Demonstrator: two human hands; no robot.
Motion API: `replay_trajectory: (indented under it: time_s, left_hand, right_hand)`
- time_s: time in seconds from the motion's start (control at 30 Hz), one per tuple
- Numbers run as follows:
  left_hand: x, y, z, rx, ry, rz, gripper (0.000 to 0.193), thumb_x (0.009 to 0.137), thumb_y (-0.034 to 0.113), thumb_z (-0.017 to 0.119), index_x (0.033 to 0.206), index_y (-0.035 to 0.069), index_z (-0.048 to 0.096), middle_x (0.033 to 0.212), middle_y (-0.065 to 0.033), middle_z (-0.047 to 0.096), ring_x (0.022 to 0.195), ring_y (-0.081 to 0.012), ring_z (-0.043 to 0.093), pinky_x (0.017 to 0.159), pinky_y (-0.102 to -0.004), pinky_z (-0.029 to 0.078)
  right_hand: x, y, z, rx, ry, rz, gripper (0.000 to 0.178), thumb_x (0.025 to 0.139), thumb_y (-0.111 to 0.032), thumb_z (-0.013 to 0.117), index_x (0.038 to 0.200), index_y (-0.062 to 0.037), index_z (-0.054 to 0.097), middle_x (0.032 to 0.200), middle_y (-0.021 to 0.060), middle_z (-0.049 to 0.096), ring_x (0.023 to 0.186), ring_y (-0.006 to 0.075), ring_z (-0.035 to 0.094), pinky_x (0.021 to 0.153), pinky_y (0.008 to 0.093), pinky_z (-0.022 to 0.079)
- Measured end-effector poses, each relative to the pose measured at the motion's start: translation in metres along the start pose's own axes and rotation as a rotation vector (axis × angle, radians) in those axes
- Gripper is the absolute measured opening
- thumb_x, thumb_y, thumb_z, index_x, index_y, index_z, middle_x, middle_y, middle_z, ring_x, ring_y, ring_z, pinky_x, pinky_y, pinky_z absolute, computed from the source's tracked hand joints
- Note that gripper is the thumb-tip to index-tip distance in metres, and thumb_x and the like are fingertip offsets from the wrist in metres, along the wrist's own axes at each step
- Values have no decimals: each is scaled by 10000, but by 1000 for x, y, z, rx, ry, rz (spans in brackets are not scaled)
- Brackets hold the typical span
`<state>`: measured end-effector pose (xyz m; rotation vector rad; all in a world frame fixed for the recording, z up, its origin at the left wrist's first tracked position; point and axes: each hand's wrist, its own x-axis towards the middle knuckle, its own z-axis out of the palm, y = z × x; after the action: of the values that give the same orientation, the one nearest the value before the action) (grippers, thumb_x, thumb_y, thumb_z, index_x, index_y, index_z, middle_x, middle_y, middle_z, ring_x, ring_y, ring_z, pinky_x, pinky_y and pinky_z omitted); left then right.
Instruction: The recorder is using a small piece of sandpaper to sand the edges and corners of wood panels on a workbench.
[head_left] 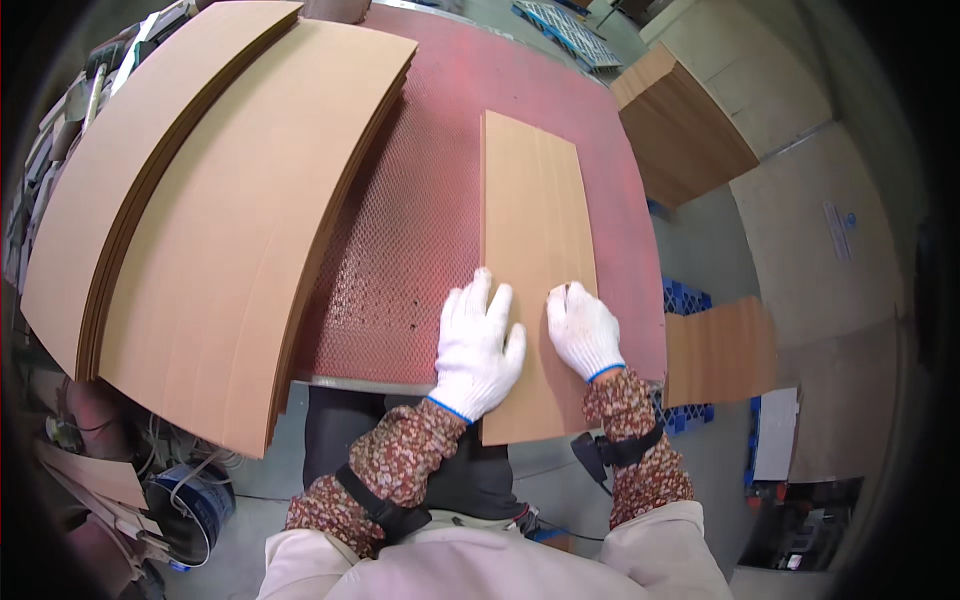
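A long narrow cardboard sheet (535,230) lies on the red mesh-topped table (420,230), its near end hanging over the front edge. My left hand (478,345), in a white glove, lies flat with fingers spread, pressing on the sheet's left edge. Beside it, my right hand (583,332), also gloved, presses down on the sheet with fingers curled. Neither hand grips anything.
Two tall stacks of large cardboard sheets (230,220) cover the table's left side and overhang its front edge. More cardboard stacks (680,125) sit on the floor at the right, one on a blue pallet (720,350). A blue bucket (195,500) stands lower left.
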<state>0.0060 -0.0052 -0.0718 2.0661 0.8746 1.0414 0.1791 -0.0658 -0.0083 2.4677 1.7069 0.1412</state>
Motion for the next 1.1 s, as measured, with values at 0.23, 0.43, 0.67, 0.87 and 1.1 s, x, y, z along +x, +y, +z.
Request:
replay_trajectory:
  time_s: [0.23, 0.43, 0.67, 0.87, 1.1]
  left_hand:
    - [6, -1, -21, 20, 14, 4, 529, 923, 194, 736, 1390, -39, 648, 1559, -349, 503, 1389, -529, 514, 1241, -566, 369]
    - [-3, -4, -9, 46, 50, 30, 489, 930, 159, 724, 1372, -40, 655, 1535, -335, 526, 1335, -522, 541, 1191, -563, 412]
    - [-20, -3, 9, 23, 80, 81, 442, 934, 110, 682, 1347, -41, 641, 1472, -333, 557, 1217, -486, 589, 1096, -548, 469]
    - [-19, -9, -2, 3, 25, 113, 399, 934, 35, 630, 1326, -38, 622, 1439, -319, 573, 1128, -477, 605, 1032, -529, 497]
    - [21, -9, -22, 13, 31, 151, 399, 926, 7, 620, 1323, -35, 612, 1430, -320, 576, 1112, -482, 607, 1020, -531, 502]
  right_hand:
    - [-111, -44, -24, 146, -67, 145, 300, 1112, -314, 490, 1009, -73, 636, 764, 179, 700, 668, 405, 739, 579, 535, 580]
    - [-190, -55, -19, 194, -78, 197, 289, 1103, -314, 553, 948, -78, 617, 629, 179, 671, 577, 399, 710, 530, 524, 558]
    - [-243, -60, 7, 277, -85, 245, 300, 1089, -328, 598, 941, -70, 636, 614, 182, 672, 564, 405, 701, 518, 503, 549]
    - [-217, -78, -16, 364, 23, 243, 281, 1089, -283, 621, 918, -60, 607, 593, 164, 642, 540, 395, 682, 493, 495, 529]
    - [-183, -88, -41, 346, 14, 242, 279, 1087, -282, 624, 912, -67, 594, 588, 151, 631, 539, 374, 687, 485, 481, 528]
